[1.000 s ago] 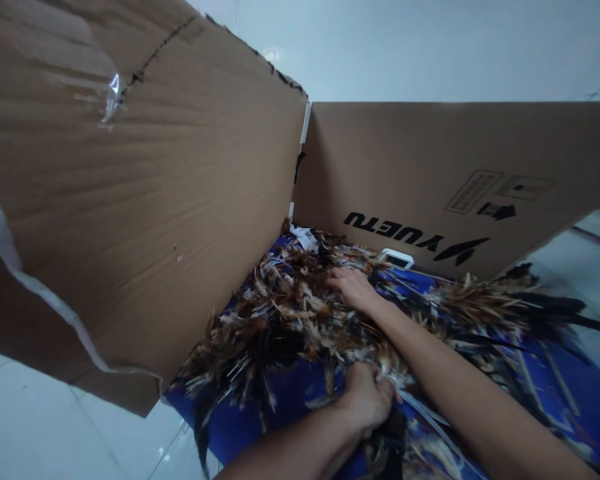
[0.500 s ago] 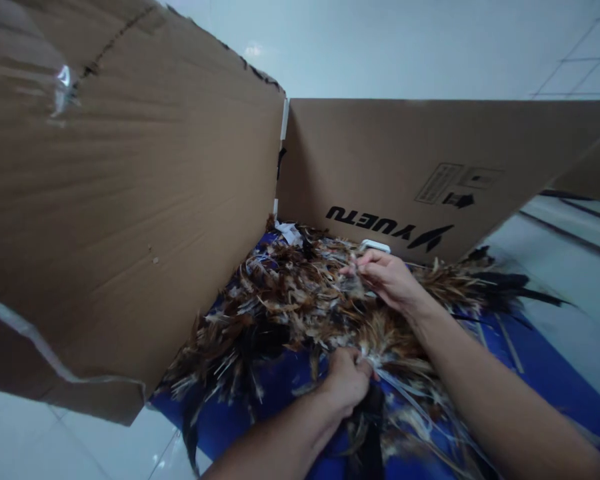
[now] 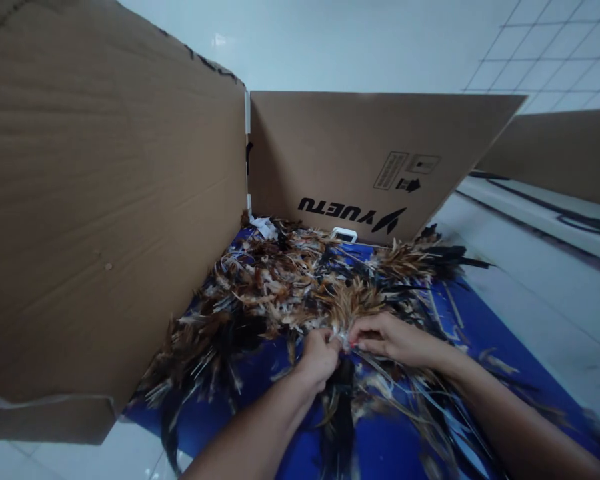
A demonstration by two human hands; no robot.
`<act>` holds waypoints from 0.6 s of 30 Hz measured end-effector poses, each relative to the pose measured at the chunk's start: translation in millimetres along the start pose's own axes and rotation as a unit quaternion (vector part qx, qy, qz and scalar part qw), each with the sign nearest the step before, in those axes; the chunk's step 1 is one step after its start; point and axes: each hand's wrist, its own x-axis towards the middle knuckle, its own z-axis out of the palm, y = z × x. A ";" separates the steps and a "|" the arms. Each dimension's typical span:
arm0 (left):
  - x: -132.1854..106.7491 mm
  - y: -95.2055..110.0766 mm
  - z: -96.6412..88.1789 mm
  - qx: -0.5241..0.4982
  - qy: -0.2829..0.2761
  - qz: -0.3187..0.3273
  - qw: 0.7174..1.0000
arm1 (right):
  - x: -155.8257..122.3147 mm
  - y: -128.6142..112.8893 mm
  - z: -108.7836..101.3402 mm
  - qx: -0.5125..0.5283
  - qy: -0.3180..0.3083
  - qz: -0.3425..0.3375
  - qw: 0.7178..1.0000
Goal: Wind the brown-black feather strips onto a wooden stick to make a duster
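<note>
My left hand (image 3: 321, 357) is closed around the pale base of a bunch of brown feathers (image 3: 353, 301), whose tips fan out away from me. Thumb and fingers of my right hand (image 3: 397, 340) pinch together at the same base, close against the left fingertips. What exactly the right fingers hold is too small to make out. Beyond both hands spreads a heap of loose brown and whitish feathers (image 3: 275, 287). Long black feathers (image 3: 339, 413) lie below the left hand, and thin pale quills trail under my right wrist.
The feathers lie on a blue surface (image 3: 275, 380). Tall cardboard panels stand at the left (image 3: 170, 200) and back (image 3: 330, 143). By the back panel are a small white device (image 3: 344, 235) and crumpled white paper (image 3: 264, 228). Another feather bunch (image 3: 405, 260) lies right.
My right hand has come down from above the heap, where it pinched a small wispy feather, to the bunch at my left hand. The camera view has shifted right.
</note>
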 end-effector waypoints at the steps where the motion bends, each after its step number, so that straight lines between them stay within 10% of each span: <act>1: -0.1 0.1 0.0 -0.001 -0.002 0.002 1.000 | 1.3 1.5 4.2 -0.032 0.019 -0.010 0.999; 18: -2.0 0.4 1.1 0.000 -0.014 -0.025 1.000 | 9.4 -1.4 23.2 -0.158 0.098 0.037 0.982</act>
